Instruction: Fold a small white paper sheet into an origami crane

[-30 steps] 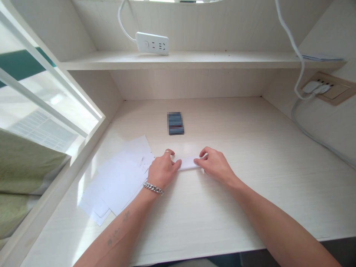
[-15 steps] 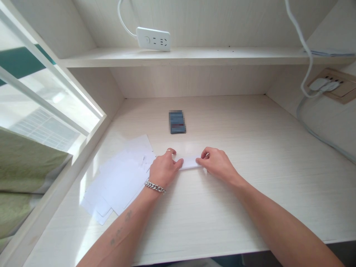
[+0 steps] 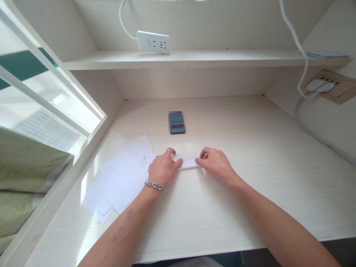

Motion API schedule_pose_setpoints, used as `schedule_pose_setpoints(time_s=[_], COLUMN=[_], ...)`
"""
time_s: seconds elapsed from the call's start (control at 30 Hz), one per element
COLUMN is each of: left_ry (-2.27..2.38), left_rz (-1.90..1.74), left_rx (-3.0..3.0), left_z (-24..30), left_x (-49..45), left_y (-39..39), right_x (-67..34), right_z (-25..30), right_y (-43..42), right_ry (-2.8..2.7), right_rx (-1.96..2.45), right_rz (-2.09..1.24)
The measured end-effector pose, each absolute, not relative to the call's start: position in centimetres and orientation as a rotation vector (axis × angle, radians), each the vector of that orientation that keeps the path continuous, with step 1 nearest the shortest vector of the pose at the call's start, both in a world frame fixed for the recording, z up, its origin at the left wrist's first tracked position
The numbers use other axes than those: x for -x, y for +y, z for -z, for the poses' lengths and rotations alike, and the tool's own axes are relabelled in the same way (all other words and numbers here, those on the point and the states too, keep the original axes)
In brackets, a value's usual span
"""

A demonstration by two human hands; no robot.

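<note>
A small folded strip of white paper [image 3: 189, 162] lies on the pale wooden desk [image 3: 250, 178] in front of me. My left hand [image 3: 162, 168], with a ring and a chain bracelet, pinches the strip's left end with curled fingers. My right hand [image 3: 215, 163] pinches its right end the same way. Both hands rest on the desk surface, their fingers closed on the paper. Only the middle of the strip shows between them.
Several loose white sheets [image 3: 119, 181] lie spread to the left of my hands. A dark phone [image 3: 176, 122] lies farther back. A white power strip [image 3: 152, 42] sits on the shelf above. Cables [image 3: 302, 74] run to a wall socket [image 3: 330, 87] on the right.
None in the hands or paper; only the view shifts slightly.
</note>
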State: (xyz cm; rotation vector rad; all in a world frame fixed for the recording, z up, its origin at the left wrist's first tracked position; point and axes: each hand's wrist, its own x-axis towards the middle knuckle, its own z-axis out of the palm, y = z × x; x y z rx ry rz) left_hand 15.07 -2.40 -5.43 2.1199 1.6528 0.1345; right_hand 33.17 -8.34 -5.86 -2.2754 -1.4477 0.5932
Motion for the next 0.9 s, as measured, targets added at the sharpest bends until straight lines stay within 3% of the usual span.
schedule_pose_setpoints(time_s=[0.9], left_ry=[1.66], left_rz=[-0.146], left_rx=[-2.141], left_z=[5.65], left_x=[-14.95], left_y=[-2.46], right_x=[-33.08], right_z=[5.66], right_y=[-8.45], right_ry=[-1.468], right_rx=[2.23], right_rz=[-0.643])
